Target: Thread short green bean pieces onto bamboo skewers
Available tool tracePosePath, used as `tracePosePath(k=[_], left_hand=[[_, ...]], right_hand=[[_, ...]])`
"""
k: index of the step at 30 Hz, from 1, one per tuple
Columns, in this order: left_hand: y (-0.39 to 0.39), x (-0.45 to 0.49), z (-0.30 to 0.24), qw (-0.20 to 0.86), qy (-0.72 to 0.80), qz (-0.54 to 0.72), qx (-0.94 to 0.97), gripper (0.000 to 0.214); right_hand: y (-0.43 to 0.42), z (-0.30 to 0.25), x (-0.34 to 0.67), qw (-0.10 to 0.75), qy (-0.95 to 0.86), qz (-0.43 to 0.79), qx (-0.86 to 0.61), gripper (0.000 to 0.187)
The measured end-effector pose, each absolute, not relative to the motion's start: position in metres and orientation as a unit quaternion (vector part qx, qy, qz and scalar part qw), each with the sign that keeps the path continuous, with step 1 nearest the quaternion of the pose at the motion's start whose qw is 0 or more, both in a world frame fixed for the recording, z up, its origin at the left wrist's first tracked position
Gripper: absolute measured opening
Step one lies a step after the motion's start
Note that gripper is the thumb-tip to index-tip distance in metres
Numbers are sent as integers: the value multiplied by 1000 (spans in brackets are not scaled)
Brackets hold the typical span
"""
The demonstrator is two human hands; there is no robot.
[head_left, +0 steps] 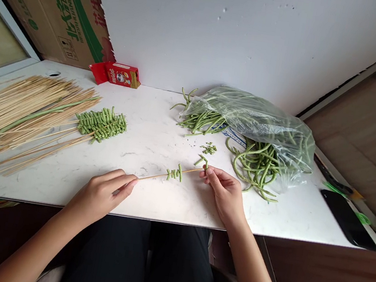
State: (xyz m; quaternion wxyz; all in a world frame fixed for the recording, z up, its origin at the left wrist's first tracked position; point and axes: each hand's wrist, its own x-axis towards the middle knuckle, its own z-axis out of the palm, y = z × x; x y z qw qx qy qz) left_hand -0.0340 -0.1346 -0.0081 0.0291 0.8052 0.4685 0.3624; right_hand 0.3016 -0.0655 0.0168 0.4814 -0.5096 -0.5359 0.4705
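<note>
My left hand (106,191) pinches one end of a thin bamboo skewer (152,176). Several short green bean pieces (175,173) are threaded crosswise along it. At the skewer's other end, my right hand (223,189) holds a cut green bean piece (206,164) between thumb and fingers, right at the tip; whether the tip has pierced it I cannot tell. Just beyond my right hand lies a small pile of loose bean pieces (210,148). To the left, a stack of filled bean skewers (102,123) rests on the table.
Bare skewers (25,101) spread at the left, with a long bean (29,120) across them. A clear plastic bag (253,113) of long green beans (259,165) lies at the right. Also on the table (155,121) are a red packet (123,75) and a black phone (343,217). A cardboard box (52,3) stands behind.
</note>
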Motion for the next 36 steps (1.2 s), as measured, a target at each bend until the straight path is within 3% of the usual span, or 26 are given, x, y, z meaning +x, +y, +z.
tracePosePath(k=[29, 36], left_hand=[[-136, -33, -5, 64, 471, 352, 806, 15], [-136, -35, -6, 87, 472, 362, 799, 16]], right_hand=[[-67, 15, 300, 474, -567, 440, -510, 33], [-62, 6, 305, 502, -532, 483, -481, 29]])
